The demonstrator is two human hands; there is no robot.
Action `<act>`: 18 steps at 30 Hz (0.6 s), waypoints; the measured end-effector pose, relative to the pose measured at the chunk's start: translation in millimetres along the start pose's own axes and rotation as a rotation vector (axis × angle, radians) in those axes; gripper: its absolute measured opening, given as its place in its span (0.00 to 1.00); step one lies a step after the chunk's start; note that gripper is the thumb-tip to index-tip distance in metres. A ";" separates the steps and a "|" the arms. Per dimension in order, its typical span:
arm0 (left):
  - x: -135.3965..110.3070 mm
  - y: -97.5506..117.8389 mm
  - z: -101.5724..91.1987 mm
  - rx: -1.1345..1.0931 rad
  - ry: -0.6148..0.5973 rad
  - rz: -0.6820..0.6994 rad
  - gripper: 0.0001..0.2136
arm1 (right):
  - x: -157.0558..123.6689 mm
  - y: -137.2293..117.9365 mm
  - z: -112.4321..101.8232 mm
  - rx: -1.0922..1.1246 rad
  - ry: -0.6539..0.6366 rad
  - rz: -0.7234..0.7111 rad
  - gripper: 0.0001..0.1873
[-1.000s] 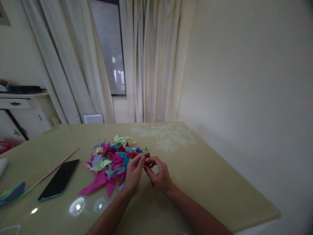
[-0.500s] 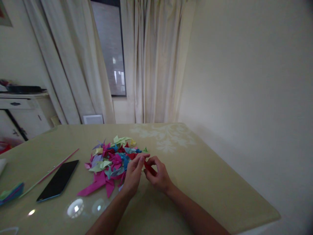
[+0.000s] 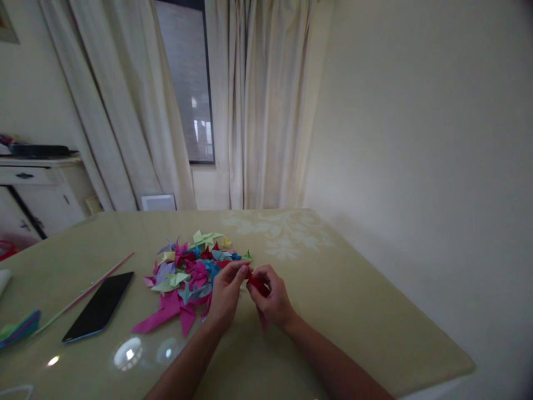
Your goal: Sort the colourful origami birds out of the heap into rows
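Between my two hands is a piece of folded red paper (image 3: 260,286), partly hidden by the fingers. My left hand (image 3: 227,291) pinches its left end between thumb and fingertips. My right hand (image 3: 272,294) grips the wider part of the red paper, thumb in front and fingers curled behind. A pile of folded paper cranes (image 3: 197,272) in pink, green, blue, red, purple and yellow lies on the table just left of and behind my left hand. A larger pink folded paper piece (image 3: 160,315) sticks out at the front of that pile.
A black phone (image 3: 100,305) lies on the glossy table (image 3: 353,322) at the left, beside a thin pink and green stick (image 3: 87,290). A blue and green item (image 3: 20,330) rests at the left edge. Curtains, a window and a wall stand behind.
My right hand has turned slightly, and more of the red paper shows between the hands. My left fingertips have shifted a little. The pile and phone have not moved.
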State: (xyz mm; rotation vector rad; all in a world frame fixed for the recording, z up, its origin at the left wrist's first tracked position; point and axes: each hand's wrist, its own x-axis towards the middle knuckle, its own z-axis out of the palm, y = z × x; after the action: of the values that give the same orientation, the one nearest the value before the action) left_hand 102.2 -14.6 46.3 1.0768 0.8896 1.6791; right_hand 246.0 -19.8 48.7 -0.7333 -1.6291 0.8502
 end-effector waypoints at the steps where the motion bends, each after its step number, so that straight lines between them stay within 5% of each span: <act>1: 0.6 0.2 -0.3 -0.005 0.011 0.002 0.17 | 0.4 0.5 0.4 0.013 0.012 -0.001 0.09; 18: -0.8 7.2 1.7 0.093 -0.086 0.005 0.16 | 3.0 2.2 -1.4 0.186 0.077 0.029 0.12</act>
State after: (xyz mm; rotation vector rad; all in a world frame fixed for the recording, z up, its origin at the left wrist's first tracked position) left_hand 101.7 -17.6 53.1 1.2056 0.9172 1.5968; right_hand 246.8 -15.9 48.6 -0.6519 -1.4530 0.9681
